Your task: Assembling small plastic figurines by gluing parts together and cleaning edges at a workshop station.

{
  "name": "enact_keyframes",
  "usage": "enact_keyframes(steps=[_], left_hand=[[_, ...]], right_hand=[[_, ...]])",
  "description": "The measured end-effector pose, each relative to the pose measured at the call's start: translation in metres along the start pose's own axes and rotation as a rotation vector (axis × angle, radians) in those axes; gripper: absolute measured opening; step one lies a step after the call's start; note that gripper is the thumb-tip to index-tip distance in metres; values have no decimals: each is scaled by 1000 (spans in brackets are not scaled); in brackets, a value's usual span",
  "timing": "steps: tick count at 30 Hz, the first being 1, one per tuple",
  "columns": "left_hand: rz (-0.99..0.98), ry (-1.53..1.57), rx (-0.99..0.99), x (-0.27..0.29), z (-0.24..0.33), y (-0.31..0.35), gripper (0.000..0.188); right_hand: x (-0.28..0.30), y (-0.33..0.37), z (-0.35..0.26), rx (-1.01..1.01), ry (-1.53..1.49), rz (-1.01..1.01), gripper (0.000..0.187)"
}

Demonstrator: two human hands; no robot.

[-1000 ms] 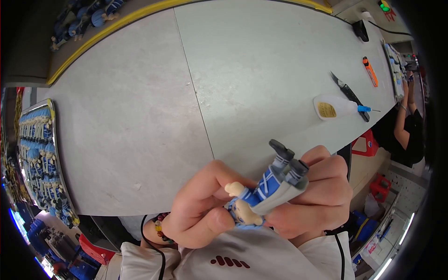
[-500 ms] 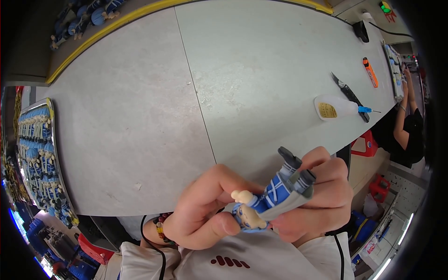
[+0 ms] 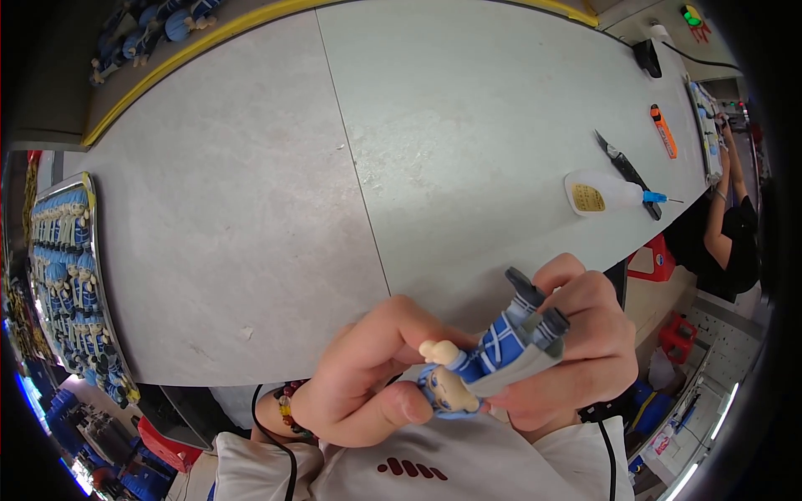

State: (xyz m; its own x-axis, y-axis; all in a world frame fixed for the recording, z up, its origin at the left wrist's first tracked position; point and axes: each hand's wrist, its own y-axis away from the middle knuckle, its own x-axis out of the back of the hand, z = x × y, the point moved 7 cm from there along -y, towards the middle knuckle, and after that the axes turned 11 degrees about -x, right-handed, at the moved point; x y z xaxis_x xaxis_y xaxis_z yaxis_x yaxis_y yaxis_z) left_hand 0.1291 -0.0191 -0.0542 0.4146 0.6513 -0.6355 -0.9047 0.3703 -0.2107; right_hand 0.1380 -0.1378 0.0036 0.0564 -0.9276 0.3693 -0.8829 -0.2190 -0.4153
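Near the front edge of the table, both my hands hold one small figurine (image 3: 499, 344) with blue hair, a blue outfit with white straps, a grey coat and dark shoes. It is tilted, head toward the lower left and feet toward the upper right. My left hand (image 3: 368, 367) pinches the head between thumb and bent forefinger, close to the pale raised hand of the figurine. Wrapped round its back and legs are the fingers of my right hand (image 3: 585, 351). The fingertips behind the figurine are hidden.
A metal tray (image 3: 104, 292) of similar figurines stands at the left edge. On the right lie a white glue bottle (image 3: 608, 190) with a blue needle tip, a black-handled knife (image 3: 631, 171) and an orange cutter (image 3: 663, 131). More figurines (image 3: 154, 29) sit on a yellow-edged shelf. A co-worker (image 3: 723, 230) sits far right.
The figurine and my right hand have shifted very slightly to the right. My left hand keeps its pinch on the head, and the table things stay put.
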Motion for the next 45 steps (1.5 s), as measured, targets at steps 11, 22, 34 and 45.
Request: enact_keyframes(steps=[11,22,34,45], left_hand=[[-13,149,27,-3,-2,1,39],[-43,64,53,1,-5,7,42],[-88,91,23,-2,-1,2,37],[-55,152,155,-4,-6,4,36]], right_hand=[[0,10,-13,125,102,145,25],[-9,16,-32,242,478,-80,19],[-14,11,-41,230,610,-7,17],[-7,13,-23,184,312,85,13]])
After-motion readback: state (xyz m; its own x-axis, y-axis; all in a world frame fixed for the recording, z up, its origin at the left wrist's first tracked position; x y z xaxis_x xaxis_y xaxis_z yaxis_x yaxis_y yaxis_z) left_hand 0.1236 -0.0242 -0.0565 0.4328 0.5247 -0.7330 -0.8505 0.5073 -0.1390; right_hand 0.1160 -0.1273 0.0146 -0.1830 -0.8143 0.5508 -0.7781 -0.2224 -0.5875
